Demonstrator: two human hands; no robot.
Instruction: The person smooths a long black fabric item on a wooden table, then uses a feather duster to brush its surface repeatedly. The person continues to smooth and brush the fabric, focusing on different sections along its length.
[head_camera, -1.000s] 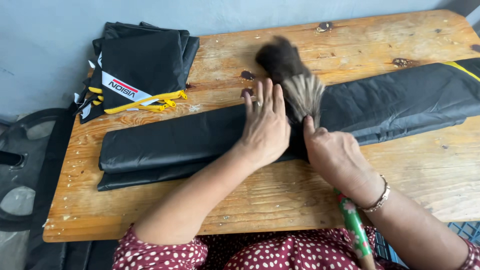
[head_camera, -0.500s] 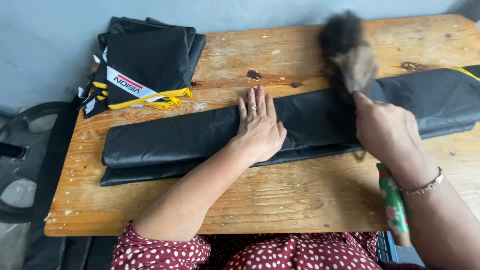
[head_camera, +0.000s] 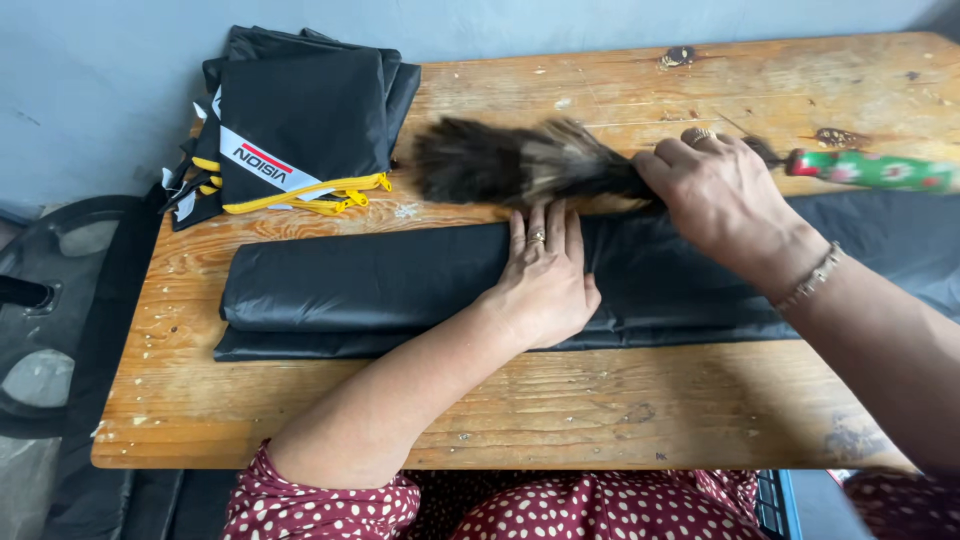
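A long folded black fabric cover (head_camera: 370, 285) lies across the wooden table (head_camera: 560, 400). My left hand (head_camera: 545, 280) presses flat on its middle, fingers spread a little, a ring on one finger. My right hand (head_camera: 715, 195) grips a feather duster just behind its head. The dark brown feather head (head_camera: 500, 160) points left and lies on the wood just behind the cover. The duster's green and red patterned handle (head_camera: 875, 170) sticks out to the right.
A stack of folded black bags with yellow zips and a white stripe (head_camera: 295, 125) sits at the table's back left corner. A grey wall runs behind the table. Dark gear (head_camera: 50, 300) lies on the floor to the left.
My right hand swung the duster from upright at the right to lying flat, head pointing left behind the cover. My left hand stayed pressed on the fabric.
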